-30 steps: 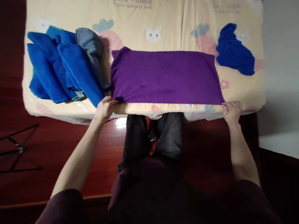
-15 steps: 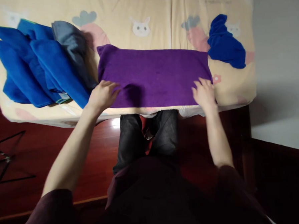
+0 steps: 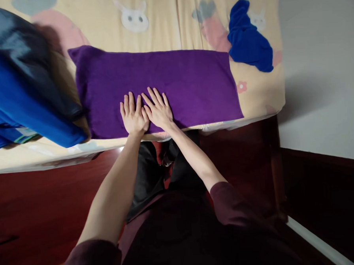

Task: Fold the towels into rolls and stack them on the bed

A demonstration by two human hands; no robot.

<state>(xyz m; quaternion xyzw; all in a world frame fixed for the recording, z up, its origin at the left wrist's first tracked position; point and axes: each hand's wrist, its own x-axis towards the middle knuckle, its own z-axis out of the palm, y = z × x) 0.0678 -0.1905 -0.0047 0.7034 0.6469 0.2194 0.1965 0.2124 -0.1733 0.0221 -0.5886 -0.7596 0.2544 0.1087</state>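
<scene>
A purple towel (image 3: 177, 81) lies flat in a long folded rectangle near the front edge of a bed with a cream cartoon-print sheet (image 3: 165, 22). My left hand (image 3: 133, 117) and my right hand (image 3: 158, 109) rest side by side, palms down and fingers spread, on the towel's near middle. Neither hand grips anything.
Folded blue towels (image 3: 18, 105) with a grey one (image 3: 21, 61) on top are piled at the left of the bed. A crumpled blue cloth (image 3: 248, 45) lies at the back right. Dark red wood floor (image 3: 44, 202) is below; a white wall (image 3: 322, 69) stands to the right.
Both hands left the towel's near corners and slid inward over it until they met at the middle. The view shifted, pushing the blue pile toward the left edge.
</scene>
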